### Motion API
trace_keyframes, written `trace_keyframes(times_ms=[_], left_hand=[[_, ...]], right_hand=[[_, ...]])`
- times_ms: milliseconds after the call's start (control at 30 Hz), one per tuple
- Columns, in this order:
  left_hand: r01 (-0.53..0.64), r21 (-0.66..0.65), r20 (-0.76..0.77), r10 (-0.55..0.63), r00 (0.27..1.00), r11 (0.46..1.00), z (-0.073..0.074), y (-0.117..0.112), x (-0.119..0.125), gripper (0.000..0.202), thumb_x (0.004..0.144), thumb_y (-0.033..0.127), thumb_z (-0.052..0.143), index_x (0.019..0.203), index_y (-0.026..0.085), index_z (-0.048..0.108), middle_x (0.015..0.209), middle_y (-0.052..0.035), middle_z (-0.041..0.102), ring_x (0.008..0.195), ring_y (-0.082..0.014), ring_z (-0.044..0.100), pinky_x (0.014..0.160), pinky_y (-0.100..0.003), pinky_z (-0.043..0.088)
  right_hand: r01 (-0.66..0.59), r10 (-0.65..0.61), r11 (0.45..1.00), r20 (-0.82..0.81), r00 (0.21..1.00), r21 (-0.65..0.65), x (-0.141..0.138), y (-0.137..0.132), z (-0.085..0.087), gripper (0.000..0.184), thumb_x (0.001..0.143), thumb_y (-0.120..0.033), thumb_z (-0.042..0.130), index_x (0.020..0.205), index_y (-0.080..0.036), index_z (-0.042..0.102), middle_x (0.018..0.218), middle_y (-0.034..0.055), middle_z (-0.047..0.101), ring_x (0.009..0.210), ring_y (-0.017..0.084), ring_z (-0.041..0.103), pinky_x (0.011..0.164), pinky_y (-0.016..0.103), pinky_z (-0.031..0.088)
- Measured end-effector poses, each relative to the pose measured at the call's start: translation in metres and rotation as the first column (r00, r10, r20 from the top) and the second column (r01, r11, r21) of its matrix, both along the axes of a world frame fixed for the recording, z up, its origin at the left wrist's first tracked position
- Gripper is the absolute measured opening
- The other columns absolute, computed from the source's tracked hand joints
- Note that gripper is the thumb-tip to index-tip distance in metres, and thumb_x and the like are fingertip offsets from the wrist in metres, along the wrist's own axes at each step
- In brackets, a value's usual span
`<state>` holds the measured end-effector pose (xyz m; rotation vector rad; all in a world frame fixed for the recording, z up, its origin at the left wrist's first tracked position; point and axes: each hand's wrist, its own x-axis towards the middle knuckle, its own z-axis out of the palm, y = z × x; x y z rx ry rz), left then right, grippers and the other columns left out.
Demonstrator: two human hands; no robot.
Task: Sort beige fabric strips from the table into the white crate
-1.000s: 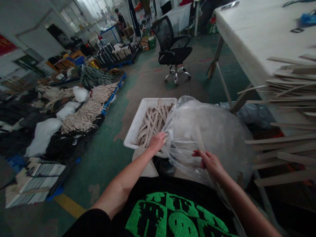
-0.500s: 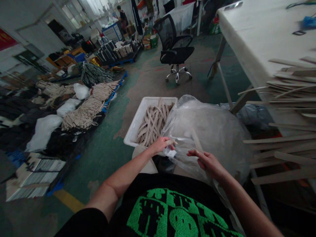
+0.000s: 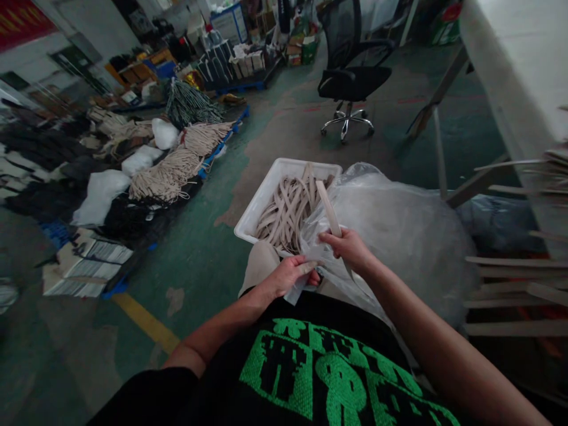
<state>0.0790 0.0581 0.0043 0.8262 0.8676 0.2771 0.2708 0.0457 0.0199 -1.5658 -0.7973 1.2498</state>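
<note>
My left hand (image 3: 293,276) is closed, pinching a piece of clear plastic (image 3: 293,292) whose end hangs below the fingers. Just to its right, my right hand (image 3: 348,249) grips a flat beige strap (image 3: 327,207). The strap's end sticks up above the fist, and part of it runs down below the hand. Both hands are above my lap, nearly touching. In front of them is a white plastic tub (image 3: 256,207) full of similar beige straps (image 3: 288,210). A large clear plastic bag (image 3: 394,231) bulges beside the tub and reaches under my right forearm.
A white table (image 3: 506,65) stands to the right, with stacked beige strips (image 3: 510,272) jutting out near it. Beyond the tub is a black office chair (image 3: 355,80). Pallets with bundled straps (image 3: 166,171) and white bags (image 3: 100,195) line the left.
My right hand has moved up and left towards the left hand, its fingers now closed round the strap. The clear plastic now hangs below my left hand. The view has shifted.
</note>
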Motion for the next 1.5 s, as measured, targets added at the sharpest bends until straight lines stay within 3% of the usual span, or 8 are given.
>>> trace_keyframes(times_ms=[300,400,567,733,867,1067,1333,1500], left_hand=[[-0.091,0.108,0.085,0.082,0.993,0.99,0.007,-0.015,-0.031,0.046,0.076,0.054,0.076,0.103,0.017,0.067,0.077,-0.0023,0.07,0.069,-0.0139,0.064,0.074,-0.027,0.049],[0.12,0.212,-0.009,-0.12,0.993,0.97,0.004,-0.013,-0.033,0.038,0.084,0.053,0.067,0.099,0.018,0.071,0.08,-0.0048,0.072,0.077,-0.0177,0.067,0.08,-0.03,0.048],[0.428,0.418,-0.318,-0.313,0.895,0.801,-0.003,-0.006,-0.023,0.018,0.079,0.036,0.072,0.076,0.019,0.076,0.076,-0.0037,0.072,0.079,-0.0204,0.065,0.084,-0.031,0.046],[-0.053,-0.114,-0.012,0.052,0.999,0.992,-0.005,0.011,-0.013,0.021,0.073,0.033,0.082,0.082,0.015,0.074,0.079,-0.0061,0.073,0.073,-0.0176,0.067,0.079,-0.032,0.052],[-0.412,-0.403,0.06,0.473,0.879,0.817,0.004,0.034,-0.007,0.015,0.08,0.024,0.079,0.08,0.014,0.068,0.073,-0.0037,0.071,0.068,-0.014,0.068,0.073,-0.027,0.054],[-0.578,-0.486,0.082,0.692,0.717,0.656,0.025,0.051,0.012,0.015,0.09,0.024,0.069,0.083,0.011,0.068,0.076,-0.0042,0.071,0.069,-0.0125,0.068,0.07,-0.025,0.055],[-0.672,-0.48,0.191,0.814,0.548,0.565,0.037,0.074,0.003,0.018,0.096,0.032,0.06,0.09,0.018,0.069,0.094,-0.0046,0.074,0.087,-0.0156,0.07,0.085,-0.032,0.056],[-0.665,-0.507,0.224,0.829,0.512,0.547,0.041,0.067,0.006,0.015,0.096,0.03,0.061,0.09,0.018,0.068,0.093,-0.0016,0.073,0.082,-0.0137,0.07,0.08,-0.028,0.056]], right_hand=[[0.04,-0.048,0.997,0.133,0.99,0.064,0.023,0.024,0.021,0.032,0.067,-0.047,0.073,0.068,-0.017,0.063,0.047,-0.0063,0.043,0.04,0.007,0.037,0.037,0.023,0.029],[-0.004,-0.004,0.999,0.179,0.984,0.045,0.017,0.026,0.025,0.029,0.069,-0.044,0.072,0.071,-0.016,0.066,0.051,-0.0043,0.05,0.039,0.007,0.037,0.037,0.022,0.03],[-0.119,0.111,0.993,0.251,0.962,0.018,0.01,0.022,0.023,0.035,0.075,-0.05,0.066,0.076,-0.015,0.068,0.058,-0.0007,0.06,0.04,0.007,0.037,0.036,0.021,0.032],[-0.14,0.086,0.977,0.299,0.95,0.163,0.018,-0.012,0.037,0.053,0.088,-0.059,0.056,0.119,-0.016,0.061,0.091,0.0071,0.075,0.046,0.009,0.048,0.046,0.025,0.046],[-0.138,0.117,0.966,0.107,0.987,0.22,0.026,-0.043,0.045,0.056,0.088,-0.058,0.061,0.127,-0.018,0.058,0.096,0.0093,0.074,0.053,0.012,0.055,0.051,0.027,0.048],[0.118,-0.094,0.971,-0.118,0.989,0.21,0.024,-0.036,0.045,0.05,0.092,-0.06,0.055,0.119,-0.019,0.062,0.067,0.0005,0.065,0.047,0.011,0.051,0.043,0.022,0.041],[-0.405,0.402,0.914,0.096,0.91,0.01,-0.002,-0.06,0.022,0.051,0.091,-0.061,0.051,0.116,-0.019,0.064,0.07,0.0009,0.066,0.048,0.014,0.057,0.048,0.027,0.046],[-0.507,0.528,0.848,0.174,0.831,-0.153,-0.023,-0.072,-0.006,0.049,0.094,-0.06,0.037,0.107,-0.021,0.064,0.069,0.0,0.065,0.047,0.015,0.058,0.046,0.026,0.042]])
